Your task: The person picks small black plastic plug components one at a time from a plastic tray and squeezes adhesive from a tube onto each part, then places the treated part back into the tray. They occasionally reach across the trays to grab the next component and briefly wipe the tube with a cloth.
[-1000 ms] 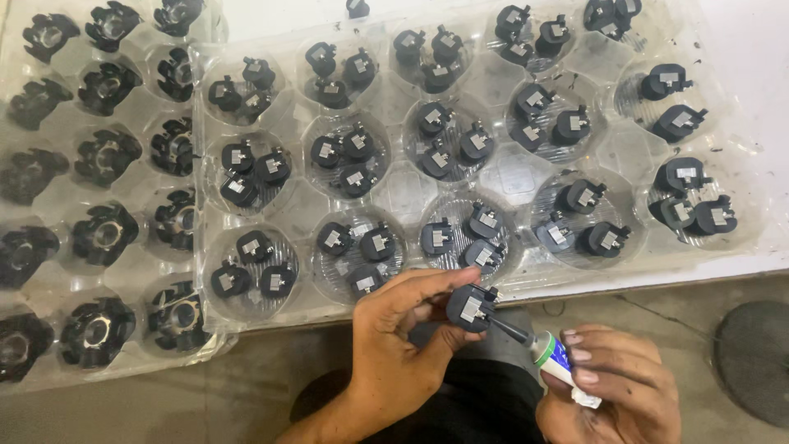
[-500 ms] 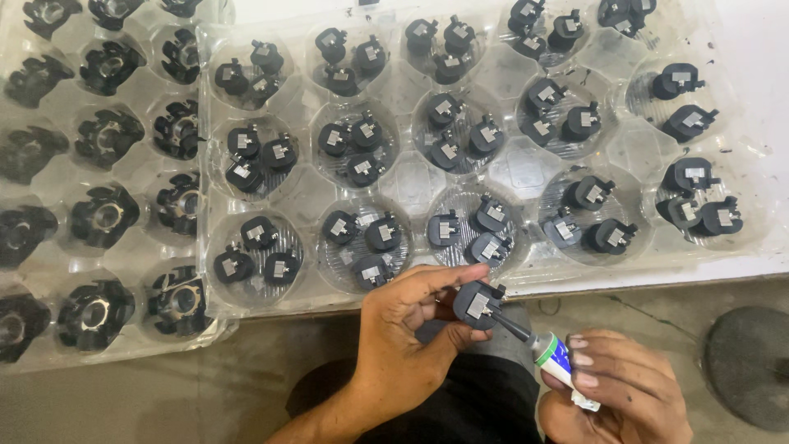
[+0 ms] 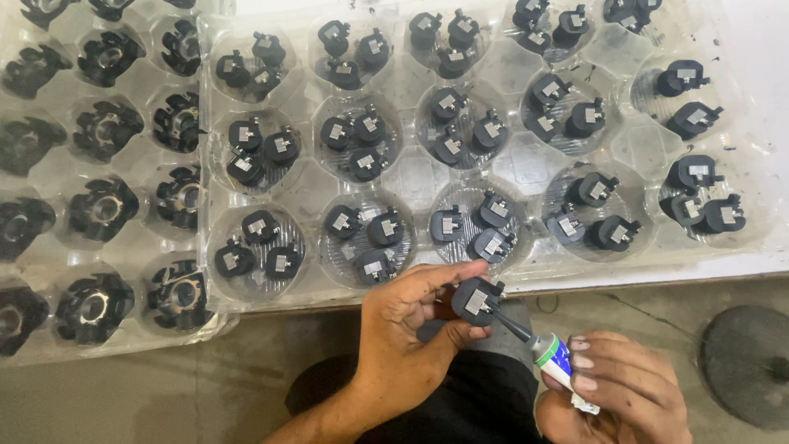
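Our right hand (image 3: 612, 386) is cut off at the frame edge, fingers wrapped around a small glue tube (image 3: 557, 364), nozzle touching the black plastic cap (image 3: 477, 300) pinched in left hand (image 3: 411, 329) fingers, below the clear tray (image 3: 509, 177) on the white counter (image 3: 764, 49).

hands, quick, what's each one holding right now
Left hand: closed on a small black part.
Right hand: closed on a small tube, its nozzle at the part.

Two clear plastic trays (image 3: 312, 193) lie side by side. Two hands (image 3: 403, 337) show at the bottom, with one glue tube (image 3: 555, 362) and one small black part (image 3: 477, 300) between them.
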The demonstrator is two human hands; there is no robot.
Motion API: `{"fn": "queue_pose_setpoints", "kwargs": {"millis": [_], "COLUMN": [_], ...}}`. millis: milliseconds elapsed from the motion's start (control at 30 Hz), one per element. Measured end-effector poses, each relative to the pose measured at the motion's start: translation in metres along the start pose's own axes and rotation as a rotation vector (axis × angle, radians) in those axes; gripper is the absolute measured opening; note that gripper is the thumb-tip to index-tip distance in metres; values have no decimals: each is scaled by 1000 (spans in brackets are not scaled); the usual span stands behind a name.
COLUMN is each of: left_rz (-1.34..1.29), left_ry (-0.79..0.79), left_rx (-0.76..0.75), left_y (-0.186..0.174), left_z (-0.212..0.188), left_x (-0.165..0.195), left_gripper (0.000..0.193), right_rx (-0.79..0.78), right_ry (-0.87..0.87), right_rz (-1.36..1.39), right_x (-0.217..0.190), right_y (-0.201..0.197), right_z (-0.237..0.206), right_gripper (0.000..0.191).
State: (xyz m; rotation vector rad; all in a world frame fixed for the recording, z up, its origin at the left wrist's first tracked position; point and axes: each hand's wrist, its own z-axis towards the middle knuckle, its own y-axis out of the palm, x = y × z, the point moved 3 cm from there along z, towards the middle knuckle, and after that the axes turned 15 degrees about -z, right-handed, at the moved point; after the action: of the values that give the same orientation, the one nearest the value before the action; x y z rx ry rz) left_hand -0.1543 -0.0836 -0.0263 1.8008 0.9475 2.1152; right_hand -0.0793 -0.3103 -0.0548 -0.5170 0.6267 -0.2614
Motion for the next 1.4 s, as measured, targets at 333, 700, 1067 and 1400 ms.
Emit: {"fn": "queue_pose_setpoints", "kwargs": {"millis": [333, 700, 1067, 1400], "left_rz": [-383, -482, -535, -562], "left_ry": [-153, -183, -225, -273], "left_rx": [45, -64, -83, -34], "left_y": [2, -1, -3, -6], "left_z": [-9, -23, -23, -24], "left_x": [-26, -36, -30, -29], "left_gripper": [48, 42, 46, 50], "right_rx": [47, 196, 73, 47], "right_ry": [23, -24, -16, 79], "right_rz": [42, 73, 23, 45], "right_x": [-13, -12, -16, -30], "right_y": [6, 9, 11, 12], "right_z": [1, 4, 5, 18], "right_gripper": [38, 43, 40, 33]}}
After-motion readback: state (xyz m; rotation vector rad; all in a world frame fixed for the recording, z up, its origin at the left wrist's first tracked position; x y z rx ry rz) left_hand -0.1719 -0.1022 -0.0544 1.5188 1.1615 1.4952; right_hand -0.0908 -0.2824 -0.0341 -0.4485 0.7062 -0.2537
